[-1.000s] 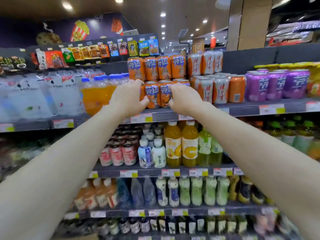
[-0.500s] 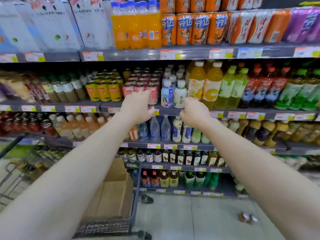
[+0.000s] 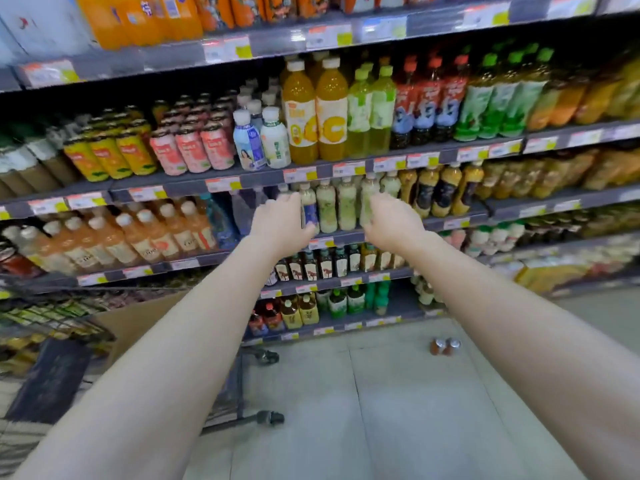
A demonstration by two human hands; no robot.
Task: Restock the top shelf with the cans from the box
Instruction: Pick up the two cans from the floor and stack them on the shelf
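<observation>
Corrugated brown cardboard forms the box (image 3: 138, 320), which sits in the wire trolley (image 3: 242, 419) at lower left. Its near wall faces the camera, so its contents cannot be seen, and whether cans remain inside cannot be told. The top shelf (image 3: 277, 45) runs along the upper edge of the view: a grey rim carrying paper price tags, with printed orange cans (image 3: 242, 8) lined up at its front edge, labels outward, beside orange soft-drink bottles (image 3: 145, 19). Both arms reach forward at mid-rack height. The left hand (image 3: 282, 223) and the right hand (image 3: 391, 223) hover side by side, well apart from the top shelf and above the box. The fingers of each are loosely bent and slightly spread, gripping nothing; motion blur hides finer detail. Judged from this posture, the hands are between a placement and the next pick, with the box as the likely target. Behind the hands stand pale, waisted plastic bottles (image 3: 346, 206), not in contact with either hand. Two small cans (image 3: 445, 346) with bright metal tops stand upright on the smooth grey floor tile (image 3: 346, 410), near the base of the rack and away from the trolley. The cans are rigid, smooth cylinders and should take a wrap-around grip well. Their slick printed surface calls for firm closure before an overhead lift.
</observation>
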